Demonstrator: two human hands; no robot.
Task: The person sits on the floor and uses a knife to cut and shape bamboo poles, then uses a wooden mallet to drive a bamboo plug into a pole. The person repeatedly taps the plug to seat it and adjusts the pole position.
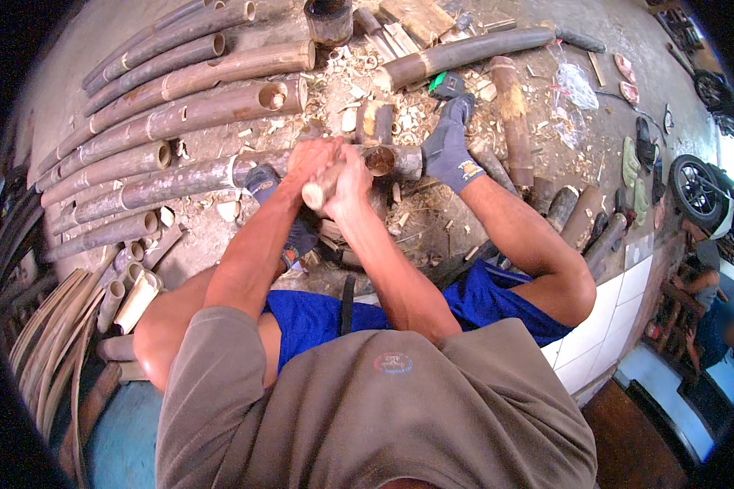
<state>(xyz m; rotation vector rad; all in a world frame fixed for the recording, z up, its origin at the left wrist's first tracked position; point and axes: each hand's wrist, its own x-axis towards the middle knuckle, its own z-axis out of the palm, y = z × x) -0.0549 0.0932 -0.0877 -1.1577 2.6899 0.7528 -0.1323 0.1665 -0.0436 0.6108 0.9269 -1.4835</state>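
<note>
A thick, pale wooden handle with a rounded end points back toward me. My right hand is closed round it from the side. My left hand is closed over its farther part; the fingers are partly hidden, and so is whatever the handle leads to. Under and beside the hands lies a long dark bamboo pole, with an open hole in its wall just right of my right hand. My sock-covered feet rest close to it on both sides, the right foot near its end.
Several bamboo poles lie side by side at the far left. Pale wood chips litter the floor. Bent bamboo strips stand at the left. Another pole, a green-and-black tool and sandals lie right. A person sits far right.
</note>
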